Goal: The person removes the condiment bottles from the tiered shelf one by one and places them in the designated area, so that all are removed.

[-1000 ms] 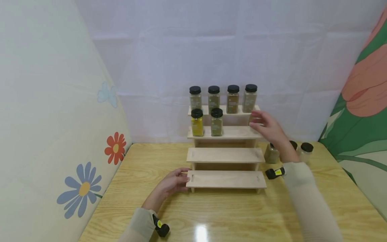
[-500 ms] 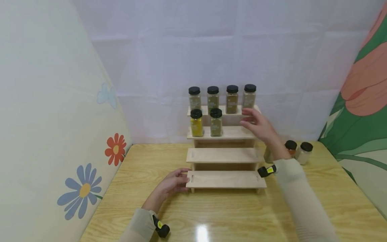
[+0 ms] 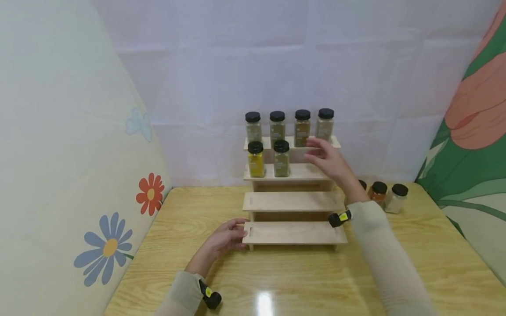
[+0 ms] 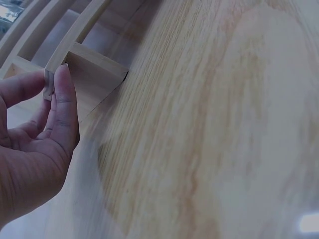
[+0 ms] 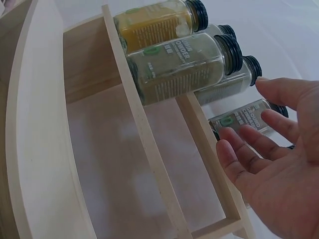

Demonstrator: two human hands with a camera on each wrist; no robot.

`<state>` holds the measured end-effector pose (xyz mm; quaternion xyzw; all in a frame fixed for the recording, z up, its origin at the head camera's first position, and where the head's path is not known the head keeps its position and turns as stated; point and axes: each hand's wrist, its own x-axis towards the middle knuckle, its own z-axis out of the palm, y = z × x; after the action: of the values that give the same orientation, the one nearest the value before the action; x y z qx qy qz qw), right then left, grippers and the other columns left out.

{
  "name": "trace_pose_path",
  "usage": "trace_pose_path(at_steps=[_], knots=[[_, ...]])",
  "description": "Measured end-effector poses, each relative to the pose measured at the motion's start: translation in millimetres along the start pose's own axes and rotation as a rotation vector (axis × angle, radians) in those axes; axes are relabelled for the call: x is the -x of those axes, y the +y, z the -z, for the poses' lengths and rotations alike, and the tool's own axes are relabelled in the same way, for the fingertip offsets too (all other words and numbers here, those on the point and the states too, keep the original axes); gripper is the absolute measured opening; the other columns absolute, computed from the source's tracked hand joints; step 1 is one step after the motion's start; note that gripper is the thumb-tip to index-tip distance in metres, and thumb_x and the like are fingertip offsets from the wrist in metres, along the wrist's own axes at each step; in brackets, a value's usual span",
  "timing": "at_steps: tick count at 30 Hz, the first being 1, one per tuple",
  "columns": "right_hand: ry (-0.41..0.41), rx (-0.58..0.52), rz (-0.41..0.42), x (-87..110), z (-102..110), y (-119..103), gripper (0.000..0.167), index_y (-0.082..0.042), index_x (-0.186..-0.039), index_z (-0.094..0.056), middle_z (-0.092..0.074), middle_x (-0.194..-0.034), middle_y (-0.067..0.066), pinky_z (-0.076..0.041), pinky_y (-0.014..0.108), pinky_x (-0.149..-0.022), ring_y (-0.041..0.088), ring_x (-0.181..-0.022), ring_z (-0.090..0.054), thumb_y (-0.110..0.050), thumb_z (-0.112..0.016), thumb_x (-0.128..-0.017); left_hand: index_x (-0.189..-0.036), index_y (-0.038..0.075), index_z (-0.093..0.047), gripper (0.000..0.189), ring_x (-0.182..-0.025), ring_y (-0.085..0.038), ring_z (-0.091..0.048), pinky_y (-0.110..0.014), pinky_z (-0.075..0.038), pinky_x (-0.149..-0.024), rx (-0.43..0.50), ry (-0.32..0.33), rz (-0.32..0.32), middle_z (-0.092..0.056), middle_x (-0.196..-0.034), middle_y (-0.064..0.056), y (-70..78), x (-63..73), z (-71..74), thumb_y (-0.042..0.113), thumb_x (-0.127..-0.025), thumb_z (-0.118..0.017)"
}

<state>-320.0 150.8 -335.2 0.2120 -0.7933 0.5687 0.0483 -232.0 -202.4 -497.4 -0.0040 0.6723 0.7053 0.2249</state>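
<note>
A four-step wooden spice rack point(image 3: 294, 201) stands on the table. My left hand point(image 3: 225, 239) pinches the left end of its lowest step; in the left wrist view, thumb and fingers point(image 4: 65, 107) close on the board's edge. Over the right half of the second step from the top, my right hand point(image 3: 328, 162) hovers with fingers spread and nothing in them. To its left on that step stand a yellow spice jar point(image 3: 256, 166) and a green-brown spice jar point(image 3: 281, 164); the right wrist view shows the latter's powder label point(image 5: 177, 67). The top step holds several black-capped jars point(image 3: 302, 129).
Behind my right forearm, an orange-red spice jar point(image 3: 378, 194), a pale spice jar point(image 3: 396, 199) and a partly hidden jar stand on the table point(image 3: 276, 276). A white cloth point(image 3: 221, 87) hangs behind the rack, with flower-printed panels on both sides.
My right hand has moved left along the upper steps, uncovering more of the jars behind the forearm. My left hand keeps its grip on the lowest step.
</note>
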Motion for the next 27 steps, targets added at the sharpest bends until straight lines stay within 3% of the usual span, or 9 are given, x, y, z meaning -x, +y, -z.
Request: trace_pose_path(at_steps=[13, 27], knots=[[-0.022, -0.034, -0.012, -14.9, -17, -4, 0.053, 0.003, -0.147, -0.043, -0.047, -0.146, 0.026, -0.045, 0.053, -0.107, 0.043, -0.131, -0.052, -0.003, -0.062, -0.099, -0.146, -0.002, -0.044, 0.052, -0.092, -0.019, -0.066, -0.029, -0.059, -0.071, -0.023, 0.010, 0.006, -0.058, -0.111, -0.009, -0.1, -0.6, 1.8, 0.004, -0.097, -0.062], [-0.041, -0.039, -0.011, -27.0, -32, -6, 0.057, 0.000, -0.148, -0.044, -0.049, -0.146, 0.022, -0.047, 0.049, -0.107, 0.039, -0.131, -0.052, -0.011, -0.068, -0.097, -0.146, -0.002, -0.043, 0.053, -0.091, -0.019, -0.065, -0.028, -0.058, -0.070, -0.026, 0.012, 0.010, -0.058, -0.111, -0.010, 0.3, -2.1, 1.7, 0.004, -0.097, -0.061]])
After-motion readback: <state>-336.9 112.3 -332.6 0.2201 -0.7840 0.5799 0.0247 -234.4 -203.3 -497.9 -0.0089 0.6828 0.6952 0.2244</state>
